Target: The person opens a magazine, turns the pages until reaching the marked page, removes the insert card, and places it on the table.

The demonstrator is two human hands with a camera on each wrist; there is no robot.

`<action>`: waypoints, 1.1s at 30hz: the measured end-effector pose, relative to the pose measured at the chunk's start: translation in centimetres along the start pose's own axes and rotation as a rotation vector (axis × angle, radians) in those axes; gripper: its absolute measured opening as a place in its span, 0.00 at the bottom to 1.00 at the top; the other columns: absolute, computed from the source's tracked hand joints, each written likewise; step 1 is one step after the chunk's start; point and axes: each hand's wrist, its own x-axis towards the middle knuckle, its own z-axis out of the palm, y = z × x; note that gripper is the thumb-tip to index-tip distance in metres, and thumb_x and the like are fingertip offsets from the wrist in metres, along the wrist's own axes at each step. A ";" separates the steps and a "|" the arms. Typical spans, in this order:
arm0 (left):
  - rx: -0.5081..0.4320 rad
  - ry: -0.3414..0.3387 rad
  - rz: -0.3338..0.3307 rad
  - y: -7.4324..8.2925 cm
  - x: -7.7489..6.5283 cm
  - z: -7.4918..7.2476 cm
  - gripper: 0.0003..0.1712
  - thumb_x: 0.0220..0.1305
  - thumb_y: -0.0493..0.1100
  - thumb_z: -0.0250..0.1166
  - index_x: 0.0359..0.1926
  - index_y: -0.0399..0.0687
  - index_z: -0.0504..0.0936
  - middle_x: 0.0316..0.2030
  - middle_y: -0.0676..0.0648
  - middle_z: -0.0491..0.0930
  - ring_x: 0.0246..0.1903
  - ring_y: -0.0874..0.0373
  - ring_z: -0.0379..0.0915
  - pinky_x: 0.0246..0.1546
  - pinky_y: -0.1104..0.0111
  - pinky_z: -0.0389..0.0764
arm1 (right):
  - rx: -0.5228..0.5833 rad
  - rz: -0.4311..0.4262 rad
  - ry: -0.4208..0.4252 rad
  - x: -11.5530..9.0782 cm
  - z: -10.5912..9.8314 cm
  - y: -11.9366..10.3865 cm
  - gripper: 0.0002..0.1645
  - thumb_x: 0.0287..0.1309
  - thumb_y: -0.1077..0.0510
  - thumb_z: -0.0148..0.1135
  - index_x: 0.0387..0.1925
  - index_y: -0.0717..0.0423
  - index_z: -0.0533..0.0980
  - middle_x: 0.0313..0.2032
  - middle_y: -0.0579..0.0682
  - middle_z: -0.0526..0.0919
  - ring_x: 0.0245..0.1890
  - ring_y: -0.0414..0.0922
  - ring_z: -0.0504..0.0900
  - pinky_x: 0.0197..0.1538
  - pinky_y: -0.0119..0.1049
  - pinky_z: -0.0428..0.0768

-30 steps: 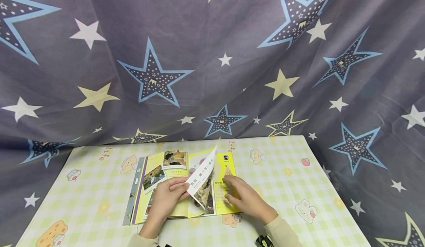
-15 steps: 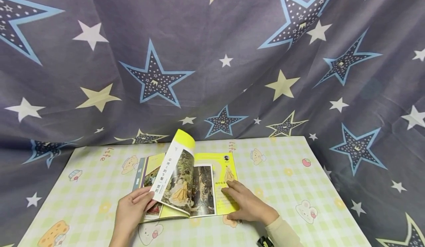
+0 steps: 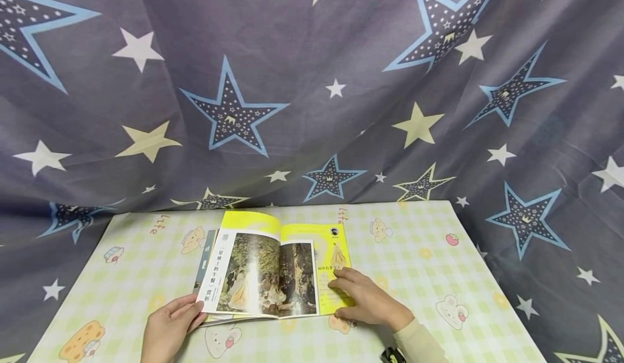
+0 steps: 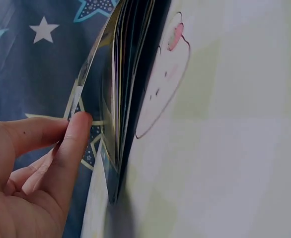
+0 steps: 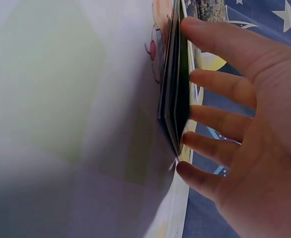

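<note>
An open magazine (image 3: pixel 258 276) with yellow and white pages and a large painting across its fold lies on the table. My left hand (image 3: pixel 171 322) is at its lower left corner. In the left wrist view, the thumb and forefinger of that hand pinch the edge of one page (image 4: pixel 79 94), which stands raised above the pages beneath. My right hand (image 3: pixel 368 300) rests with spread fingers on the lower right part of the yellow page. The right wrist view shows its fingertips (image 5: pixel 197 77) touching the magazine near its edge.
A pale green checked cloth (image 3: pixel 429 265) with cartoon prints covers the table. Behind it hangs a dark curtain (image 3: pixel 302 81) patterned with stars. A dark strap (image 3: pixel 391 355) shows at the right wrist.
My left hand has carried the page from right to left and down, uncovering the painting spread. My right hand has stayed on the right page, its fingers settling lower.
</note>
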 end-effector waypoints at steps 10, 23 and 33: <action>0.017 -0.046 -0.007 -0.3 0.0 -0.4 0.26 0.68 0.32 0.64 0.62 0.19 0.70 0.36 0.39 0.87 0.32 0.54 0.86 0.39 0.67 0.88 | 0.013 -0.079 0.043 0.2 -0.5 0.1 0.14 0.71 0.53 0.61 0.52 0.53 0.83 0.56 0.50 0.82 0.62 0.52 0.75 0.67 0.51 0.73; 0.033 -0.024 -0.009 -0.1 0.2 -0.4 0.25 0.66 0.32 0.66 0.60 0.21 0.73 0.36 0.41 0.87 0.33 0.60 0.86 0.40 0.69 0.88 | -0.097 -0.016 0.374 0.0 -0.4 0.8 0.17 0.67 0.49 0.66 0.54 0.50 0.81 0.46 0.41 0.78 0.40 0.37 0.76 0.42 0.32 0.82; 0.030 0.036 0.040 0.7 0.2 0.2 0.24 0.66 0.36 0.68 0.59 0.26 0.76 0.38 0.40 0.87 0.34 0.58 0.86 0.40 0.69 0.88 | -0.026 -0.030 0.524 0.6 0.1 0.6 0.17 0.64 0.51 0.69 0.52 0.52 0.81 0.37 0.39 0.78 0.34 0.35 0.78 0.35 0.28 0.82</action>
